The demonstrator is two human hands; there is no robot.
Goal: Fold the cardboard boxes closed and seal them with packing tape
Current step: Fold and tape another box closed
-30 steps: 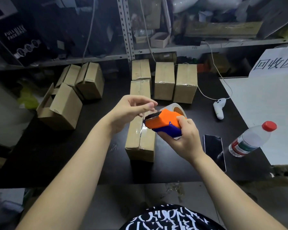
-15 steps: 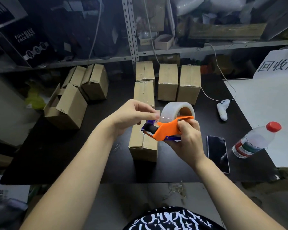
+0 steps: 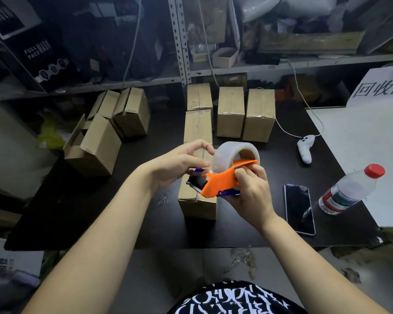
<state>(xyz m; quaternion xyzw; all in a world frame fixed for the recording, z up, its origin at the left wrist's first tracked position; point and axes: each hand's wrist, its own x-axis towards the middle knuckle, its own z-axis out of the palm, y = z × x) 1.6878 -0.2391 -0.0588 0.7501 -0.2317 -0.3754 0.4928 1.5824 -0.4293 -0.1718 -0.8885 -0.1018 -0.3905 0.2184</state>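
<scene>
My right hand (image 3: 250, 191) grips the orange tape dispenser (image 3: 222, 181) by its handle, with the clear tape roll (image 3: 227, 155) on top. My left hand (image 3: 179, 165) reaches to the dispenser's front end, thumb and fingers pinching at the loose tape end by the blade. Both hands hover above a closed cardboard box (image 3: 197, 200) at the table's middle. Another box (image 3: 197, 125) lies right behind it. Three closed boxes (image 3: 230, 109) stand at the back. Several boxes with open flaps (image 3: 98, 143) sit at the left.
A phone (image 3: 298, 207) lies on the black table (image 3: 127, 211) right of the box, beside a lying water bottle (image 3: 349, 191). A white controller (image 3: 305, 147) with a cable sits further back. A white board (image 3: 361, 137) covers the right side. Metal shelving (image 3: 182, 41) stands behind.
The dispenser has turned so the tape roll faces up and its orange side faces me. My left hand stayed at its front end, working the tape end.
</scene>
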